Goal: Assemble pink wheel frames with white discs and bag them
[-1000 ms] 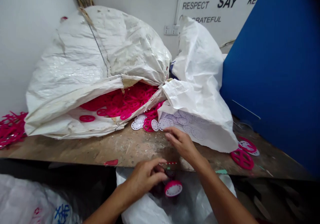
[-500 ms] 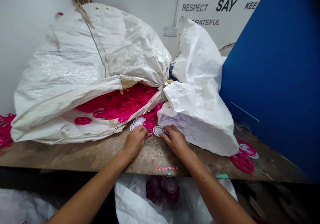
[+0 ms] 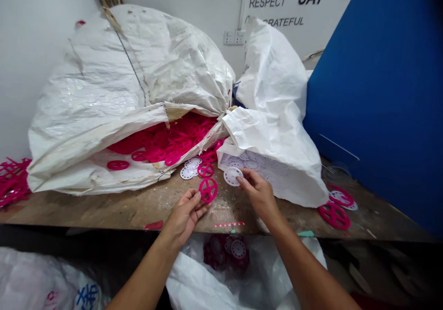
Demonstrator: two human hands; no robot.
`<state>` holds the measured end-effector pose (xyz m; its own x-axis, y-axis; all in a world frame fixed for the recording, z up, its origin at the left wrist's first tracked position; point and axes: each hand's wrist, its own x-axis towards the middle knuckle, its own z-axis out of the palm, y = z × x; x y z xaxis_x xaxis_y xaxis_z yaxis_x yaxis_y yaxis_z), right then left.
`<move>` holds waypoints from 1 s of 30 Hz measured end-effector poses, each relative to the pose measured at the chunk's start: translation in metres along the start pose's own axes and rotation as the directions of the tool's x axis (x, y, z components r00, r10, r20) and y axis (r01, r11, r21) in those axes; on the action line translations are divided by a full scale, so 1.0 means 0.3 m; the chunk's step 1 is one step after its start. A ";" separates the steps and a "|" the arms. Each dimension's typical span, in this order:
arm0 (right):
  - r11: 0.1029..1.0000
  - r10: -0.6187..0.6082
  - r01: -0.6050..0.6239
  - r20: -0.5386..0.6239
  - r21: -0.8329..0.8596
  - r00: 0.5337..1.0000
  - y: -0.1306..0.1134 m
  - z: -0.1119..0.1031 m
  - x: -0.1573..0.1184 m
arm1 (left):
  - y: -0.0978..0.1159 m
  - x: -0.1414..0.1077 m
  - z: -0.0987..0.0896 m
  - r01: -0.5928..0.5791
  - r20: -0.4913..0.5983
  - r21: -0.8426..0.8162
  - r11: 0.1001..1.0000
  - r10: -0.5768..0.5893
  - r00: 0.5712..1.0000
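Between finger and thumb, my left hand (image 3: 187,212) holds a pink spoked disc (image 3: 208,190) over the front of the table. My right hand (image 3: 256,189) pinches the right edge of a white disc (image 3: 233,176) with small slots round it, beside the mouth of the right white sack (image 3: 277,139). Behind my left hand, several white discs (image 3: 189,172) and another pink disc (image 3: 206,169) lie on the tabletop. Pink pieces (image 3: 173,137) fill the opening of the large left sack (image 3: 104,88); white discs (image 3: 254,160) show inside the right one.
The wooden table (image 3: 114,211) has a pile of pink pieces (image 3: 14,181) at its left end and pink discs (image 3: 334,215) at the right, near a blue panel (image 3: 377,98). Below the front edge, an open white bag (image 3: 200,277) contains pink and white discs (image 3: 238,249).
My left hand has lifted a pink disc and turned partly palm up. My right hand has moved right with the white disc. The two hands are farther apart.
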<state>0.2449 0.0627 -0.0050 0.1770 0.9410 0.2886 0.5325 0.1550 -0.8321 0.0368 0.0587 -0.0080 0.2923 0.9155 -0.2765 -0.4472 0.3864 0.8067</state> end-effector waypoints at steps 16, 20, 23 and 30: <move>0.955 0.075 -0.114 0.149 0.273 0.986 -0.058 -0.011 -0.193 | -0.092 -0.077 0.093 -0.244 0.198 0.495 0.834 0.166 0.966; 0.880 0.191 -0.260 0.204 0.399 0.960 -0.048 -0.016 -0.217 | -0.099 -0.095 0.102 -0.165 0.221 0.466 0.869 0.066 0.973; 0.883 0.151 -0.261 0.290 0.391 0.945 -0.046 -0.027 -0.256 | -0.120 -0.107 0.087 -0.118 0.216 0.505 0.855 0.008 0.976; 0.960 0.083 -0.195 0.462 0.200 0.883 -0.015 -0.106 -0.242 | -0.122 -0.147 0.046 -0.076 0.329 0.669 0.740 -0.203 0.922</move>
<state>0.2559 -0.0160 -0.0072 -0.1821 0.9827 -0.0336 0.3111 0.0251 -0.9500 0.0521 0.0026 -0.0181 0.6384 0.7292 -0.2465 0.2123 0.1410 0.9670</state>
